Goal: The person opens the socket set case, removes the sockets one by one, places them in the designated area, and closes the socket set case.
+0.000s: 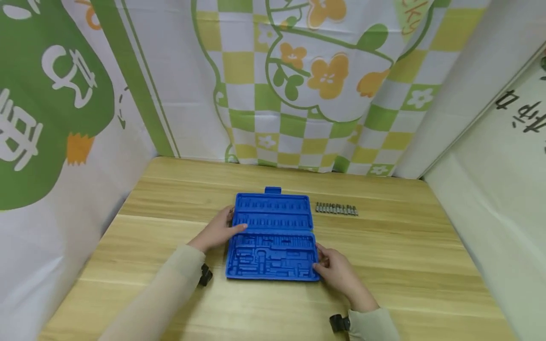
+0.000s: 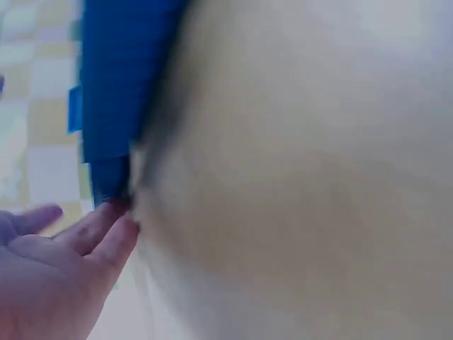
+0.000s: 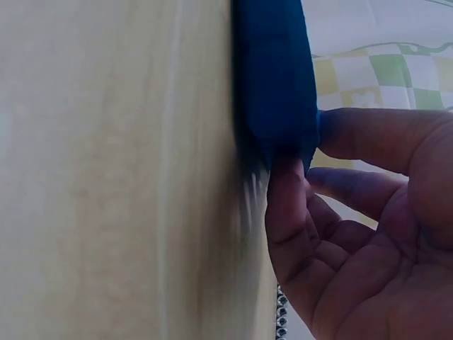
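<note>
A blue plastic tool case (image 1: 273,255) lies unfolded on the wooden table, its moulded slots bare, with a latch tab at the far edge. My left hand (image 1: 218,230) is at its left side near the hinge. Its fingertips touch the case's side in the left wrist view, while the thumb stretches over the inside, apart from the fingers. At the near right side, my right hand (image 1: 339,270) pinches the case wall. The right wrist view shows the thumb on the upper face and a curled finger (image 3: 287,205) at the lower edge.
Several small metal sockets or bits (image 1: 337,209) stand in a tight row on the table (image 1: 396,246), right of the case's lid. Patterned cloth (image 1: 307,104) hangs behind the table, with white sheets at both sides.
</note>
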Demonstrator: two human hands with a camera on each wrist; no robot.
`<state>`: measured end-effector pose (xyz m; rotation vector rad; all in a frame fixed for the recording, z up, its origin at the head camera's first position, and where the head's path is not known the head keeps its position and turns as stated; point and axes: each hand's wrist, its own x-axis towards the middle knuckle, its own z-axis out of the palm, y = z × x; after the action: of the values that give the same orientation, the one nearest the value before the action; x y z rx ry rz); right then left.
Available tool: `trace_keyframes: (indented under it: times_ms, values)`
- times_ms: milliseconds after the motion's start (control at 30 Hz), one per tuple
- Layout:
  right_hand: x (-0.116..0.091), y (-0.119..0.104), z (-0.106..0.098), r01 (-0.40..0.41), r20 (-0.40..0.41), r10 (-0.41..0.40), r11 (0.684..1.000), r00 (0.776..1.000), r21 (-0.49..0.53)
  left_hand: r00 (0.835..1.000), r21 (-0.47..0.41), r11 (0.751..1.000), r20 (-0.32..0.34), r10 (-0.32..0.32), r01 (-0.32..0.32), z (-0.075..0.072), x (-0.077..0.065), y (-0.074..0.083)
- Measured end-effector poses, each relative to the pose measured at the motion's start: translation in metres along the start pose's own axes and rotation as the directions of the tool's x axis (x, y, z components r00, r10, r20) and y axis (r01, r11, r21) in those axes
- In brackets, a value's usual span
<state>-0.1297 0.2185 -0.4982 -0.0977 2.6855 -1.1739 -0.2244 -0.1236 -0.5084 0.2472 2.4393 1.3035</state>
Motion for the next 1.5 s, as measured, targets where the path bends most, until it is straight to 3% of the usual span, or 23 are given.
trace_keyframes:
  times_ms: [67,133,300,400,567,733,800,1000,1300,1500]
  values:
    - [0.000,0.003,0.001,-0.004,0.012,0.004,1.000,1.000,0.008,0.998,-0.130,0.990,-0.014,-0.058,0.056,-0.004,0.009,0.002]
    - [0.001,0.005,0.003,-0.005,0.022,0.005,1.000,1.000,0.017,0.993,-0.237,0.965,0.001,-0.116,0.112,-0.009,0.018,0.003]
    - [0.002,0.006,0.007,0.012,0.029,-0.013,0.999,0.999,0.033,0.978,-0.460,0.866,0.032,-0.204,0.196,-0.022,0.038,0.001]
    - [0.002,0.005,0.007,0.018,0.027,-0.019,0.999,0.999,0.040,0.974,-0.537,0.816,0.048,-0.223,0.214,-0.025,0.048,-0.002]
    - [0.001,0.004,0.009,0.011,0.029,-0.012,0.999,0.999,0.034,0.971,-0.536,0.812,0.064,-0.232,0.229,-0.027,0.054,-0.003]
    - [0.001,0.001,0.011,0.025,0.022,-0.025,1.000,0.999,0.003,0.963,-0.555,0.799,0.015,-0.268,0.231,-0.029,0.058,-0.003]
    - [0.001,0.000,0.012,0.028,0.016,-0.028,1.000,0.999,-0.003,0.961,-0.542,0.810,-0.016,-0.275,0.223,-0.030,0.059,-0.002]
    - [0.001,-0.001,0.013,0.034,0.000,-0.034,0.999,0.999,0.007,0.971,-0.433,0.893,-0.132,-0.198,0.123,-0.029,0.053,0.004]
    - [0.001,0.005,0.007,0.001,-0.011,-0.001,1.000,1.000,0.002,0.975,-0.372,0.928,-0.217,-0.057,-0.029,-0.024,0.026,0.015]
    - [0.001,0.010,0.003,-0.024,-0.024,0.024,1.000,0.999,0.014,0.959,-0.260,0.953,-0.271,0.083,-0.156,-0.019,0.008,0.026]
